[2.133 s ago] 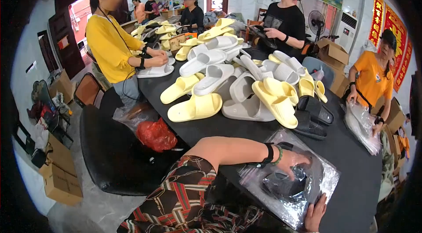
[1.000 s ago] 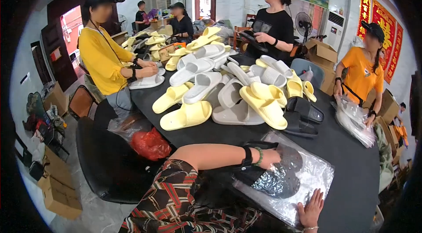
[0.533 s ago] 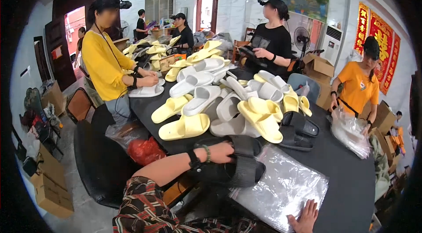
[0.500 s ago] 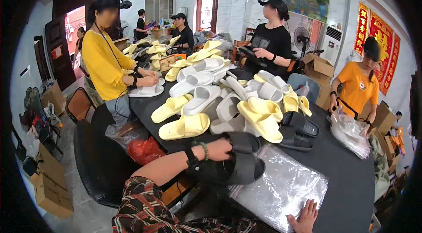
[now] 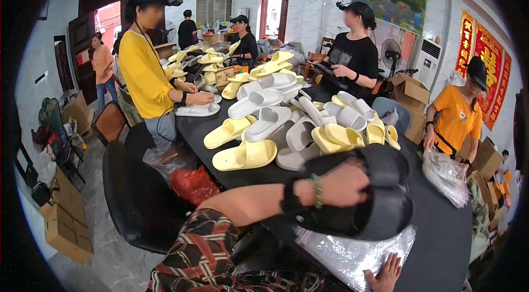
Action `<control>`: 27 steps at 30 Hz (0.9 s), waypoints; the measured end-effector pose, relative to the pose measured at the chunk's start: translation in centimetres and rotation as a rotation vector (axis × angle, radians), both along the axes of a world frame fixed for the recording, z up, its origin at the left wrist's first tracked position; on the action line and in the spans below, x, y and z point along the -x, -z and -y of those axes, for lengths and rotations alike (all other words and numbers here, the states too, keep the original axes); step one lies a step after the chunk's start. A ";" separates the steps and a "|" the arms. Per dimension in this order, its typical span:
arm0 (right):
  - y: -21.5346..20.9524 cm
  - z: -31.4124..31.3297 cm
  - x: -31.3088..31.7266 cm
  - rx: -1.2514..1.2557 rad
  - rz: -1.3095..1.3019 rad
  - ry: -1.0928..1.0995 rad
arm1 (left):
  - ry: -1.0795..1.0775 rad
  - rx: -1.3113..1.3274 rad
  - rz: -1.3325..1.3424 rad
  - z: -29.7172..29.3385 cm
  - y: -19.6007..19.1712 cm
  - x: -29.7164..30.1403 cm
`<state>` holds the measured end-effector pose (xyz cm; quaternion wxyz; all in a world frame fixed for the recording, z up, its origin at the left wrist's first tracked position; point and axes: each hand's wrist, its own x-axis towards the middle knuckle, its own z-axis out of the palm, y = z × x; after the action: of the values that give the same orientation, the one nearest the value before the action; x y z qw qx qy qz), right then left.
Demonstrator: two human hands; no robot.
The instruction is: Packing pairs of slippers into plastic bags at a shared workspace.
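My left hand [image 5: 340,183] is closed on a pair of black slippers [image 5: 389,212], held together side by side. The slippers hang over the table in front of the slipper heap and cover part of a flat stack of clear plastic bags [image 5: 336,250]. Near the lower edge, my right hand [image 5: 388,273] rests on the bags' right corner with its fingers spread. Just beyond the black pair lie yellow slippers [image 5: 256,154] and grey slippers [image 5: 268,124] in a loose heap.
The dark table [image 5: 441,237] runs away from me. A person in yellow [image 5: 140,77] stands at the left, one in black [image 5: 352,52] across, one in orange [image 5: 457,118] at the right with clear bags [image 5: 443,179]. A black chair [image 5: 129,198] and red bag [image 5: 198,184] are at my left.
My left hand has lifted the black slippers and carried them right, over the plastic bags. My right hand stays on the bags. The view has shifted slightly left.
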<state>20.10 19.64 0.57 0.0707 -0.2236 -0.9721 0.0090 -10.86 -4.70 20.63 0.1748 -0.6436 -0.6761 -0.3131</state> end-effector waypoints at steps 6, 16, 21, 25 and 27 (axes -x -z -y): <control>3.3 -3.2 -1.0 -0.115 0.116 -0.106 | 0.159 0.059 0.208 -10.3 10.0 -7.6; 0.8 -1.0 1.6 0.053 -0.027 -0.004 | 0.036 0.523 0.224 -11.9 18.6 -4.6; -0.1 -0.2 0.5 0.084 -0.062 0.082 | 0.053 0.400 0.246 -11.8 20.1 -4.3; -0.6 0.3 -0.2 0.095 -0.040 0.113 | -0.018 0.473 0.234 -10.3 18.9 -2.6; -0.7 0.3 0.2 0.090 -0.043 0.103 | -0.011 0.341 0.174 -9.5 20.1 -0.8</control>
<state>19.86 19.35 1.31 0.0820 -0.2760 -0.9561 0.0541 -10.04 4.81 0.58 0.0057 -0.6306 -0.7356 -0.2476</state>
